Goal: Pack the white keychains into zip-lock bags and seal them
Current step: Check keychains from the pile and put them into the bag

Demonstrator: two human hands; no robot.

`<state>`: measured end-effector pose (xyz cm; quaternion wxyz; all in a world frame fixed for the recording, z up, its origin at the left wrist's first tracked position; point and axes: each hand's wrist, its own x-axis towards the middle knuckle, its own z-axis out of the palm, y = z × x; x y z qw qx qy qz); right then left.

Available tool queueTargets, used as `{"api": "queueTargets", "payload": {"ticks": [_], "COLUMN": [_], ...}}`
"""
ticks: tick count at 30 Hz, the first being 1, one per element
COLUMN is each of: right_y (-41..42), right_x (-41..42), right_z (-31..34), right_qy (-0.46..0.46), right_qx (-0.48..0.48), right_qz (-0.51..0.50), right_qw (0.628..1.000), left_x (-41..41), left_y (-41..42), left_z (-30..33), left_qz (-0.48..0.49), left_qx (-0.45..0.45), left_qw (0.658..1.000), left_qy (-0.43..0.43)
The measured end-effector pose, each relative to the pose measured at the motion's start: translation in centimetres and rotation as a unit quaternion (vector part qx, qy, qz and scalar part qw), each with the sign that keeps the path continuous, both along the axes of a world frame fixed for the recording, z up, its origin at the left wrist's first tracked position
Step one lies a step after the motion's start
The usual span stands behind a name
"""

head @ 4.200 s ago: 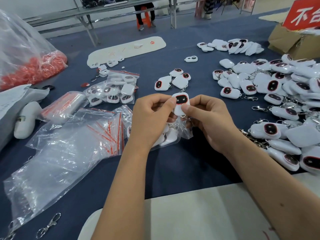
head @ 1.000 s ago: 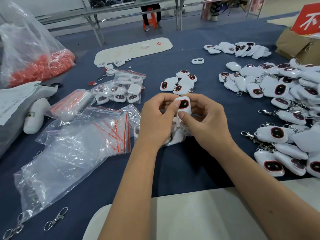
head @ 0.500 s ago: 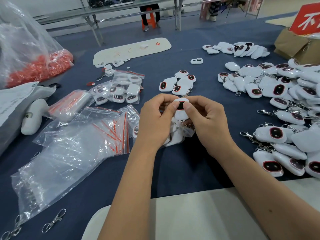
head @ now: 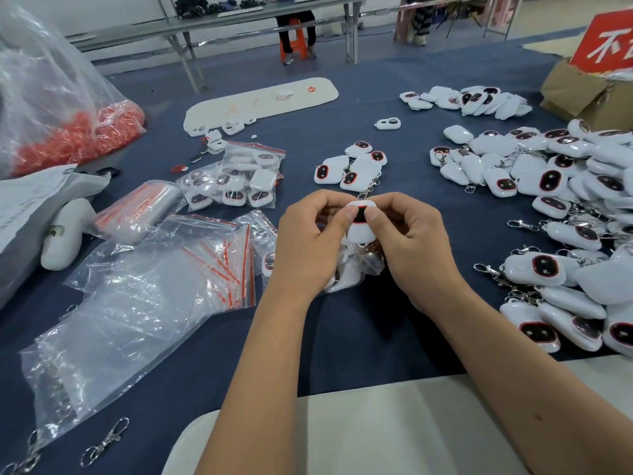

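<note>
Above the blue tabletop (head: 342,337), left hand (head: 308,241) and right hand (head: 411,241) both pinch one white keychain (head: 359,231) between thumbs and fingertips, over a part-filled zip-lock bag (head: 346,277).

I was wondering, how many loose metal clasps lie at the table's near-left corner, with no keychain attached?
2: one clasp on the blue cloth, another clasp at the clear bag's corner, partly beneath it. More may be hidden under the bags.

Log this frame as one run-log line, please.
left hand: pinches keychain | right hand: pinches keychain | keychain: over open zip-lock bag | seal: not done
</note>
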<state>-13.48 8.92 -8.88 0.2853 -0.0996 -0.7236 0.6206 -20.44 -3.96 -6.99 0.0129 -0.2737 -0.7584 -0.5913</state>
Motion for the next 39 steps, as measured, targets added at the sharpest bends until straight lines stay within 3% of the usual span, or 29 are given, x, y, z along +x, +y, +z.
{"api": "queueTargets", "payload": {"ticks": [8,16,22,28,30,35,39], "right_y": [-0.2,0.0,1.3,2.0,2.0,1.5,1.2], "right_x": [0.3,0.0,-0.5,-0.7,-0.7,-0.1,0.2], "right_z": [0.3,0.1,-0.1,0.1,-0.1,0.0,0.4], "right_qy": [0.002,0.026,0.048,0.043,0.029,-0.004,-0.017], "right_qx": [-0.025,-0.078,-0.205,-0.241,-0.207,0.005,0.082], "right_qz": [0.059,-0.005,-0.107,-0.106,-0.111,-0.100,-0.046], "right_qw": [0.998,0.997,0.972,0.964,0.972,0.995,0.995], "left_x": [-0.1,-0.1,0.3,0.6,0.5,0.4,0.5], "left_y": [0.1,0.4,0.3,0.5,0.6,0.4,0.3], "left_z": [-0.1,-0.3,-0.3,-0.3,-0.2,0.1,0.4], "left_qz": [0.020,0.039,0.022,0.037,0.048,0.071,0.073], "left_qx": [0.022,-0.002,-0.118,-0.175,-0.160,-0.111,-0.083], "left_qw": [1.000,0.999,0.990,0.978,0.982,0.990,0.992], "left_qy": [-0.004,-0.004,0.070,0.112,0.087,0.052,0.052]}}
